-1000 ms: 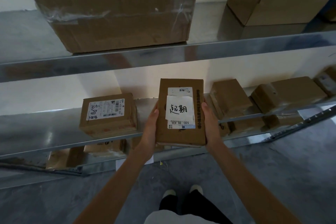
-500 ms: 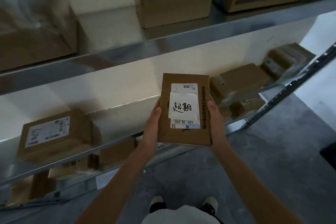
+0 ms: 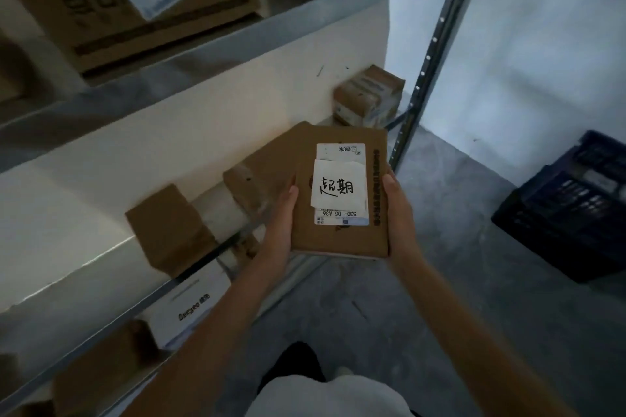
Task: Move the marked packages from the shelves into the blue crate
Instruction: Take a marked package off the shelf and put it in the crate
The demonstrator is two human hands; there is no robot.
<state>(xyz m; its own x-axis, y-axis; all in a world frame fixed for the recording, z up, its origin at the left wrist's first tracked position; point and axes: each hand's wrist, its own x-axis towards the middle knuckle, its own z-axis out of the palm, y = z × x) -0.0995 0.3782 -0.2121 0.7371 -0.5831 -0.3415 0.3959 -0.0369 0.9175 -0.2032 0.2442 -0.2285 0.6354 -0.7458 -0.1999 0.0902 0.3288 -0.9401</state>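
A flat brown cardboard package [image 3: 342, 240] with a white note of handwritten black characters is held in front of me, clear of the shelf. My left hand [image 3: 283, 217] grips its left edge and my right hand [image 3: 398, 213] grips its right edge, fingers underneath. The blue crate [image 3: 569, 210] stands on the floor at the right edge, dark and slatted, well apart from the package.
A metal shelf unit [image 3: 189, 54] runs along the left with several brown boxes on its levels. Its perforated upright post [image 3: 430, 57] stands between the package and the crate. Grey concrete floor [image 3: 440, 298] lies between me and the crate. A white box [image 3: 189, 308] sits on the lowest level.
The view has swung to the right along the shelf, bringing the shelf's end post and the blue crate into sight. Both hands keep the same hold on the package.
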